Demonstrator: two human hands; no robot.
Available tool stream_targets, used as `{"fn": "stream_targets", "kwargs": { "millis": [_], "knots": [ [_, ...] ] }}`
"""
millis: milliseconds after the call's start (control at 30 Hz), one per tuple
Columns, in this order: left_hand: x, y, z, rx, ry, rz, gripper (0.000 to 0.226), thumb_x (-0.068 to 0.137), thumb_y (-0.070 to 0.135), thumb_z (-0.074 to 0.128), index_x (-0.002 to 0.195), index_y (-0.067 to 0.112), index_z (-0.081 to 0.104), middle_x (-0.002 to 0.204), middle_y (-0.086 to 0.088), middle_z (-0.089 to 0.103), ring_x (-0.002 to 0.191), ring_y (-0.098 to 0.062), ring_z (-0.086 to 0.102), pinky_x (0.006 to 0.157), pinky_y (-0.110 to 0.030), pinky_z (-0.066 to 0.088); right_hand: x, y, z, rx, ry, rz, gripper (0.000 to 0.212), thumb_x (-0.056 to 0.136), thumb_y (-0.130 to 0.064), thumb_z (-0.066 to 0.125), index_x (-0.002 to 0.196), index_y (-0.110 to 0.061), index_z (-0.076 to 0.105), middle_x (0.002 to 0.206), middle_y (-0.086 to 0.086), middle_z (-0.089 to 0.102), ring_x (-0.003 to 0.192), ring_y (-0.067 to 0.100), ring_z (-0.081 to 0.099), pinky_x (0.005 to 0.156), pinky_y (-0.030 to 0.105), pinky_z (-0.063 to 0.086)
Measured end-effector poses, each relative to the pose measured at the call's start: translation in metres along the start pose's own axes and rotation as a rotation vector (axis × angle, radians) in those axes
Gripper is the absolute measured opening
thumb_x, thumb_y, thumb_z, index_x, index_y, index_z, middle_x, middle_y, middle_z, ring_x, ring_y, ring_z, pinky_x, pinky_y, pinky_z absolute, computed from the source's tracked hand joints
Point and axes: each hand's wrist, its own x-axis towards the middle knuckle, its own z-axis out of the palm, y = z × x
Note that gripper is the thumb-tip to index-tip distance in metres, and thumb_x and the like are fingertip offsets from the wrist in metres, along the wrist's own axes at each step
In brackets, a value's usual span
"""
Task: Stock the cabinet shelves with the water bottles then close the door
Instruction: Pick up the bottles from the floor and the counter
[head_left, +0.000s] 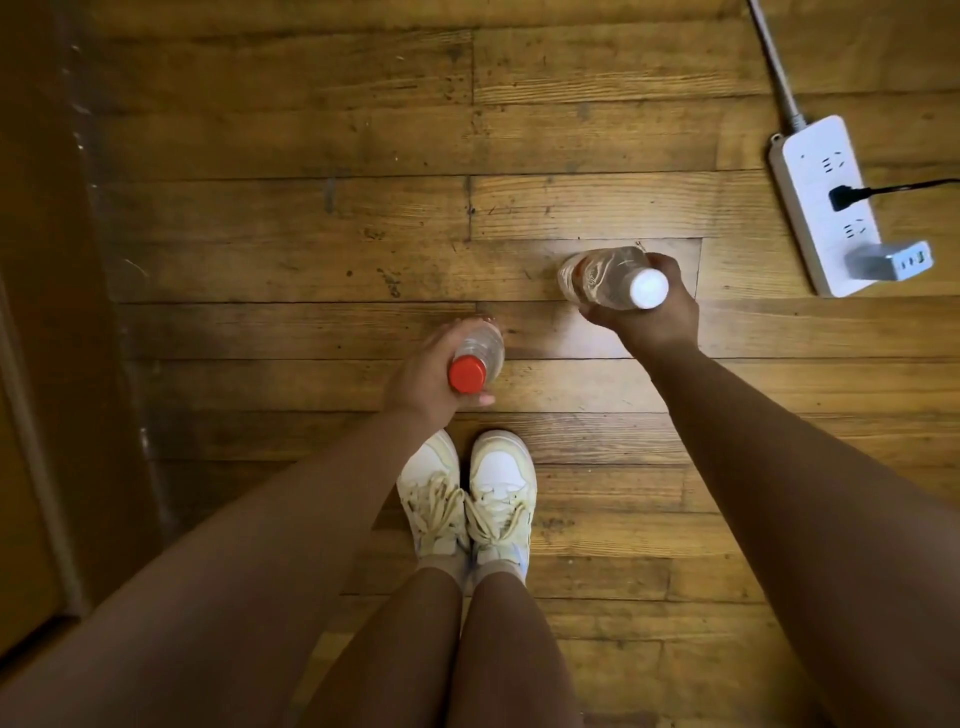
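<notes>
I look straight down at a wooden floor. My left hand (423, 376) grips a clear water bottle with a red cap (480, 353), held upright over the floor just ahead of my shoes. My right hand (652, 312) grips a second clear water bottle with a white cap (605, 278), farther forward and to the right. Both bottles are seen from above, caps toward me. Along the left edge runs a brown wooden panel (36, 312), perhaps the cabinet or its door; its shelves are out of sight.
A white power strip (826, 202) lies on the floor at the right, with a black plug, a white charger (891, 260) and a grey cable leading away. My white sneakers (467, 499) stand together at the centre. Bare floorboards (311, 208) stretch ahead.
</notes>
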Motion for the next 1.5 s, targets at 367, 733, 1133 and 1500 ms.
{"fn": "stream_targets", "kwargs": {
  "millis": [367,733,1133,1500],
  "knots": [
    [-0.033,-0.002,-0.022,-0.133,0.010,-0.136,0.081,0.066,0.010,0.081,0.135,0.024,0.042,0.134,-0.005,0.049,0.121,-0.025,0.047,0.102,-0.035,0.038,-0.051,0.007,-0.029,-0.061,-0.001,0.027,0.063,0.058,-0.019,0.084,0.114,-0.021,0.055,0.091,-0.014,0.057,0.087,0.009,0.054,0.074,0.019,0.040],
    [-0.151,0.046,-0.092,-0.243,0.131,-0.189,0.081,0.064,0.007,0.081,0.134,0.022,0.044,0.135,-0.006,0.048,0.124,-0.025,0.045,0.093,-0.024,0.034,-0.173,-0.045,-0.096,-0.046,0.028,0.039,0.068,0.059,-0.021,0.084,0.118,-0.023,0.051,0.096,-0.008,0.056,0.088,0.014,0.051,0.065,0.019,0.039],
    [-0.337,0.108,-0.187,-0.544,0.270,-0.086,0.073,0.072,-0.002,0.073,0.135,0.018,0.041,0.133,-0.006,0.047,0.124,-0.022,0.044,0.098,-0.028,0.035,-0.332,-0.157,-0.131,0.019,-0.122,-0.158,0.069,0.059,-0.016,0.084,0.118,-0.010,0.048,0.107,0.008,0.064,0.098,0.027,0.061,0.086,0.045,0.052],
    [-0.536,0.082,-0.243,-1.033,0.734,0.053,0.052,0.062,0.023,0.070,0.113,0.024,0.056,0.111,0.002,0.064,0.104,-0.010,0.060,0.090,-0.023,0.044,-0.479,-0.282,-0.082,0.179,-0.439,-0.456,0.046,0.068,-0.003,0.077,0.108,-0.015,0.058,0.109,0.012,0.065,0.103,0.028,0.060,0.083,0.035,0.050]
  ]
}}
